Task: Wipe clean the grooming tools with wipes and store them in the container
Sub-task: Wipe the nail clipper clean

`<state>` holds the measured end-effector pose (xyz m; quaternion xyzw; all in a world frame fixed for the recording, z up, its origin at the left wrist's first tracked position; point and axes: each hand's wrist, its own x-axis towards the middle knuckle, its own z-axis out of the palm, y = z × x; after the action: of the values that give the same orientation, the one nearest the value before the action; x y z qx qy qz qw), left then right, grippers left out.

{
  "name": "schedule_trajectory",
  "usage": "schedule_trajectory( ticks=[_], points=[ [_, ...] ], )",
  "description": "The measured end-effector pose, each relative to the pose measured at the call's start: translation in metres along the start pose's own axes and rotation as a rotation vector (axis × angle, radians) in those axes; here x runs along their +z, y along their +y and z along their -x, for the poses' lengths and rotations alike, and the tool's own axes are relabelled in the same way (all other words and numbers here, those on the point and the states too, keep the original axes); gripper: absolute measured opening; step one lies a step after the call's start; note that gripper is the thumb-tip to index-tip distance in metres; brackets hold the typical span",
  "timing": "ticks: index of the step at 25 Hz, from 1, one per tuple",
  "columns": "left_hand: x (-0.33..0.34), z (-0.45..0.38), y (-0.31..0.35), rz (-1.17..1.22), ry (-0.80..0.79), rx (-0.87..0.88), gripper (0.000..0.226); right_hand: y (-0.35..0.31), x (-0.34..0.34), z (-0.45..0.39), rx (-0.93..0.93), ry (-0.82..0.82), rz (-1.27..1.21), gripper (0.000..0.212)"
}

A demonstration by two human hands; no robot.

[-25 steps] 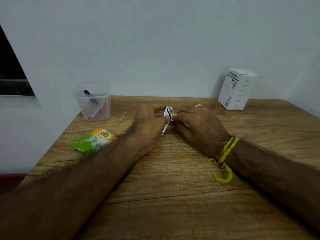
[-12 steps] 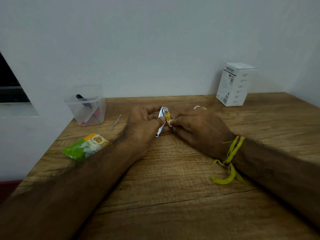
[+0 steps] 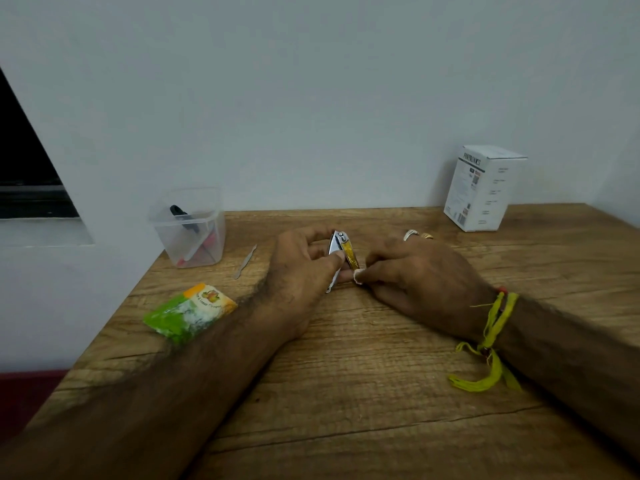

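Note:
My left hand (image 3: 301,268) grips a silver nail clipper (image 3: 336,251) with a yellow lever swung open, held upright over the wooden table (image 3: 346,375). My right hand (image 3: 415,282) pinches a small white wipe (image 3: 357,275) against the lower end of the yellow lever. A clear plastic container (image 3: 192,230) stands at the back left with a black tool and a red and white tool inside. A thin metal tool (image 3: 245,261) lies on the table between the container and my left hand.
A green and orange wipes packet (image 3: 190,311) lies near the table's left edge. A white cardboard box (image 3: 483,188) stands at the back right against the wall. The table ends at a drop on the left.
The right hand with the wipe has slid down the yellow lever towards its lower end. The left hand keeps its hold on the clipper. The camera has shifted slightly.

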<state>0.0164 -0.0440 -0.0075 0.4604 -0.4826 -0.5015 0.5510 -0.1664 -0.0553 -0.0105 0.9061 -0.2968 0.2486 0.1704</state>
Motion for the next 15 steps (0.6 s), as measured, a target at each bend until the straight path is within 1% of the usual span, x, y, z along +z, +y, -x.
schedule_trajectory(
  ticks=[3, 5, 7, 10, 12, 15],
  points=[
    [-0.0004, 0.0012, 0.0018, 0.0, 0.002, -0.008, 0.034, 0.0015, -0.0026, -0.002, 0.018, -0.012, -0.011, 0.016],
    [0.0008, 0.0015, 0.0022, 0.013, 0.002, -0.009, 0.032, 0.0035, -0.0049, -0.0014, -0.006, -0.038, -0.011, 0.016],
    [0.0008, 0.0022, 0.003, 0.005, 0.006, -0.01, 0.03, 0.004, -0.006, -0.0009, -0.018, -0.063, -0.005, 0.021],
    [0.001, 0.0019, 0.0035, 0.023, 0.024, -0.004, 0.029, 0.0025, -0.006, -0.0004, 0.002, -0.051, -0.052, 0.03],
    [0.0015, 0.0015, 0.0041, 0.049, 0.038, -0.012, 0.028, 0.0008, -0.0078, -0.001, 0.015, -0.064, -0.082, 0.027],
    [0.0003, 0.0021, 0.0055, 0.11, 0.07, -0.016, 0.026, 0.0002, -0.0073, -0.0022, 0.044, -0.063, -0.072, 0.018]
  ],
)
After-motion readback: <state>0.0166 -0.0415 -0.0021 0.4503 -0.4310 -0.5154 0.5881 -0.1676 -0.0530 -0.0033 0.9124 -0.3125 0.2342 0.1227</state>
